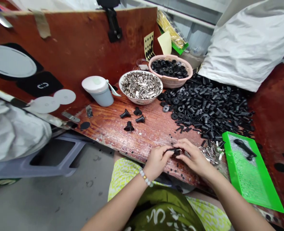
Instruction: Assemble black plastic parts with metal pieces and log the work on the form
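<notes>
My left hand (157, 159) and my right hand (192, 157) meet at the near edge of the wooden table (146, 134), both pinched on one small black plastic part (175, 150) held between them. A bead bracelet sits on my left wrist. Just right of my right hand lies a small heap of metal clips (211, 152). Behind it spreads a big pile of black plastic parts (211, 106). Several finished-looking black pieces (132, 118) stand apart in the middle of the table.
A white bowl of metal clips (141, 86) and a pink basket of black discs (171, 70) sit at the back, a lidded cup (99, 90) to their left. A green tray (249, 170) lies at the right. A large white sack (250, 45) leans behind the pile.
</notes>
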Tool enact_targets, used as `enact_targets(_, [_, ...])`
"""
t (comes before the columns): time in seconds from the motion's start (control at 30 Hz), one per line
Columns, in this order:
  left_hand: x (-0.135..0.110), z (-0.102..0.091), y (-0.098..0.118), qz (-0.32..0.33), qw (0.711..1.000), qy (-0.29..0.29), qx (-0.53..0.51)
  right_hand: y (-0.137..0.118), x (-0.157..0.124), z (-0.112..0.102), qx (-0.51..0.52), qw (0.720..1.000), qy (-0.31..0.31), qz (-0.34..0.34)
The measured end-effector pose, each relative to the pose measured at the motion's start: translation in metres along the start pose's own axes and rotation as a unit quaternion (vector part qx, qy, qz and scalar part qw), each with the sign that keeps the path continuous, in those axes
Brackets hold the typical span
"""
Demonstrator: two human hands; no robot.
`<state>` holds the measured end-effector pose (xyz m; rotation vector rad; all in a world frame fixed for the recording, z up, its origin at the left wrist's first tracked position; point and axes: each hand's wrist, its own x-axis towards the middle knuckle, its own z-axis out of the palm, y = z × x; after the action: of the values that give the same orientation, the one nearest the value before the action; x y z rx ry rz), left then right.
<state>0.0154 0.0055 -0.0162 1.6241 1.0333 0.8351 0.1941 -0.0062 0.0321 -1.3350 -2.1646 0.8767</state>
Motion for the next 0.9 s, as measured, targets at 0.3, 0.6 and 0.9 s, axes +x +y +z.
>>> enact_targets(0.3, [-0.002, 0.004, -0.002, -0.006, 1.000, 0.011, 0.008, 0.003, 0.001, 0.009, 0.067, 0.989, 0.016, 0.131])
enact_targets(0.6, [-0.001, 0.006, -0.003, -0.016, 1.000, 0.014, -0.014, -0.004, -0.002, 0.000, 0.050, 0.993, 0.041, 0.096])
enact_targets(0.9, [-0.003, 0.008, -0.004, -0.023, 0.997, 0.029, -0.068, 0.005, -0.008, 0.010, 0.095, 0.988, 0.049, 0.111])
